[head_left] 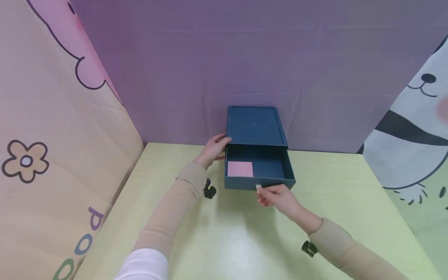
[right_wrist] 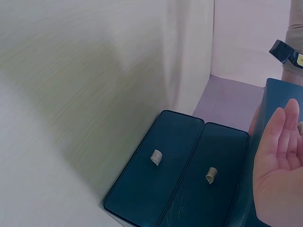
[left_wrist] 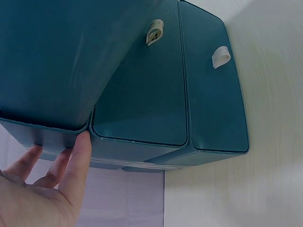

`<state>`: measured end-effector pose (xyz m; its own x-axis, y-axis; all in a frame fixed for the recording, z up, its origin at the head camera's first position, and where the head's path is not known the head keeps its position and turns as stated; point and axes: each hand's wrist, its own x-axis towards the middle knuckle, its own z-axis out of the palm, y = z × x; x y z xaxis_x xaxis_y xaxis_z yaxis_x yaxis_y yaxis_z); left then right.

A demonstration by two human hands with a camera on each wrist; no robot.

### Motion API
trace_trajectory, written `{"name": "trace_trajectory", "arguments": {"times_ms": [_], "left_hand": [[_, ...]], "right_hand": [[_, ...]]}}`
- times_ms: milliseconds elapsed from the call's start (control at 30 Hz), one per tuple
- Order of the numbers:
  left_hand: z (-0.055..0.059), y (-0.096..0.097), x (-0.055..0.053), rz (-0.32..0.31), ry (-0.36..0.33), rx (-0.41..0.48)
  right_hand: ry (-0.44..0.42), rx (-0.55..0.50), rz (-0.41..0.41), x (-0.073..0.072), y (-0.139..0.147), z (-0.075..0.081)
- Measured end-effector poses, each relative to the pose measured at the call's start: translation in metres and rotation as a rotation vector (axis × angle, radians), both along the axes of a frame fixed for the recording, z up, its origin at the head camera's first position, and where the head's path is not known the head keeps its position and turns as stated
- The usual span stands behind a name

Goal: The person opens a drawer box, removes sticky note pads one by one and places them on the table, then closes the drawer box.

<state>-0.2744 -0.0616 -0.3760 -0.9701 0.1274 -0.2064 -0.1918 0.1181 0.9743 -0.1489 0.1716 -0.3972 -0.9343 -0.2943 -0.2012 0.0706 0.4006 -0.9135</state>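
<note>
A dark blue drawer cabinet [head_left: 255,124] stands at the back of the table, its top drawer [head_left: 232,182] pulled well out. Inside the drawer, at the left front, lies a flat pink square [head_left: 240,169] like a pad of sticky notes. My right hand [head_left: 282,199] pinches the pale pull tab [head_left: 258,187] on the drawer front between thumb and fingers. Against the cabinet's left side rests my left hand [head_left: 211,151], thumb at the top front corner. Its fingers [left_wrist: 78,165] lie nearly straight along the side wall in the left wrist view.
Below the open drawer, two closed drawers [left_wrist: 147,104] [right_wrist: 158,165] each carry a pale loop tab. A pale wooden table [head_left: 231,241] spreads in front. Purple cloth [head_left: 245,58] hangs right behind the cabinet, and printed cloths [head_left: 56,116] flank the table.
</note>
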Motion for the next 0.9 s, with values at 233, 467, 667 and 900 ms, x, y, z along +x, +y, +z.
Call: {"name": "trace_trajectory", "arguments": {"times_ms": [233, 467, 667, 900], "left_hand": [[0.0008, -0.0006, 0.0002, 0.0, -0.006, 0.001], [0.0011, -0.0001, 0.0002, -0.001, 0.0, 0.001], [0.0006, -0.0011, 0.0005, -0.001, -0.003, 0.006], [0.0014, -0.0014, 0.0015, 0.0, -0.005, -0.002]], "right_hand": [[0.0, 0.011, 0.003, 0.0023, 0.0004, -0.002], [0.001, 0.0, 0.006, 0.0032, 0.002, -0.0032], [0.005, -0.002, 0.016, 0.0052, 0.0032, -0.0027], [0.005, -0.004, 0.023, 0.0086, 0.0021, -0.0015]]}}
